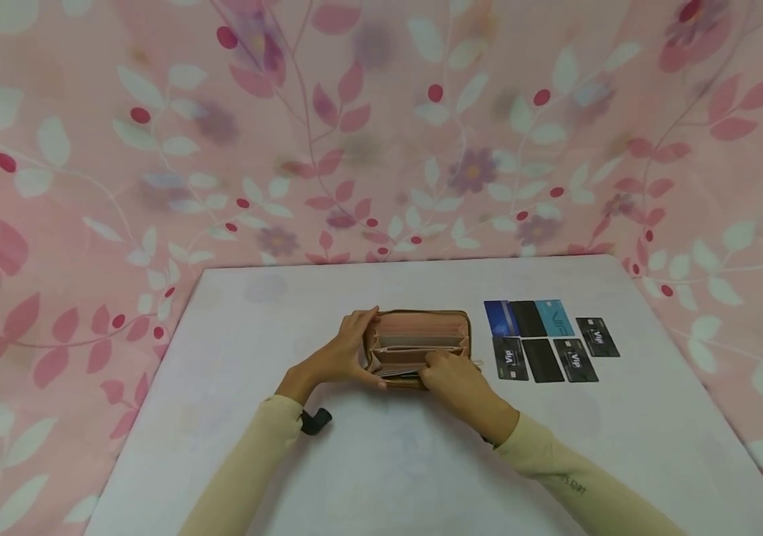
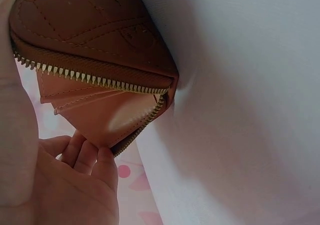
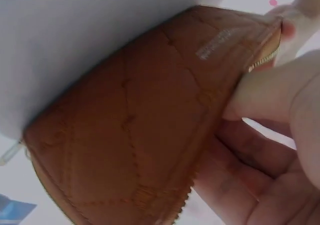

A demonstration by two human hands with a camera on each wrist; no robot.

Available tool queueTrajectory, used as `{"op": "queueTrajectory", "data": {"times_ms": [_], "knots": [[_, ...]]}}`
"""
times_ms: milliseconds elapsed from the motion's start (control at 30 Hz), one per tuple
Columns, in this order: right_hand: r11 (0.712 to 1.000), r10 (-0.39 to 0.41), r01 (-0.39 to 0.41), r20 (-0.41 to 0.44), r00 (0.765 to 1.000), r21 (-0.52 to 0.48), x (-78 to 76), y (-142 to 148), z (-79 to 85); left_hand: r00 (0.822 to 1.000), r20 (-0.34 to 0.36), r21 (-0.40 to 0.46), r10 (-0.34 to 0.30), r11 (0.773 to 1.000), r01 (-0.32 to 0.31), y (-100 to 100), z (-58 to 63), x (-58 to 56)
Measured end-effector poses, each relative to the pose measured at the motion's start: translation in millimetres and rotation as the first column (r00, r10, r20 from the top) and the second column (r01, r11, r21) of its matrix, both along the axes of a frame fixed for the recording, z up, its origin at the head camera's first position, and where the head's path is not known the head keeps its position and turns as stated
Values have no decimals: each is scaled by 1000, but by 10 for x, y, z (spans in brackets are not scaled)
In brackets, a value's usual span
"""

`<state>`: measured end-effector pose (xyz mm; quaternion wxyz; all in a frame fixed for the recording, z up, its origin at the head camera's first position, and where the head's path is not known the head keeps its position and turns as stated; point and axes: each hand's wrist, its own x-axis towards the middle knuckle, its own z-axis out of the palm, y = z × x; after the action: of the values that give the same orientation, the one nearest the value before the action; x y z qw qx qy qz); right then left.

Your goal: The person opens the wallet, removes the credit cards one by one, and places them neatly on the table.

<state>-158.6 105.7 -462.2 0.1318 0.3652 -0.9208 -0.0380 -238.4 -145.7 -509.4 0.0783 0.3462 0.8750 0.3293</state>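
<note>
A brown zip-around wallet (image 1: 421,324) lies unzipped on the table, its pleated compartments facing up. My left hand (image 1: 344,350) grips its left end, thumb at the near side and fingers at the far edge. In the left wrist view, those fingers (image 2: 105,167) hold the edge beside the brass zip teeth. My right hand (image 1: 458,383) is at the wallet's near right part, with curled fingers reaching inside. In the right wrist view, the right thumb (image 3: 270,92) lies at the zipped rim of the quilted outer cover (image 3: 125,120); the fingertips are hidden inside.
Right of the wallet lie several cards in two rows: a blue card (image 1: 500,318), a light-blue card (image 1: 554,318), black cards and black "Vip" cards (image 1: 510,359). Another Vip card (image 1: 598,337) lies further right. A floral cloth (image 1: 381,134) hangs behind the white table (image 1: 381,476).
</note>
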Motion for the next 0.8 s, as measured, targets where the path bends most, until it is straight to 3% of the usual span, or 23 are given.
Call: {"op": "queueTrajectory", "data": {"times_ms": [400, 800], "knots": [[996, 92, -92, -110, 990, 6, 19, 41, -159, 999, 29, -2, 14, 1000, -14, -7, -32, 16], [992, 118, -122, -132, 984, -20, -19, 47, -7, 1000, 11, 16, -3, 1000, 3, 0, 1, 7]]}}
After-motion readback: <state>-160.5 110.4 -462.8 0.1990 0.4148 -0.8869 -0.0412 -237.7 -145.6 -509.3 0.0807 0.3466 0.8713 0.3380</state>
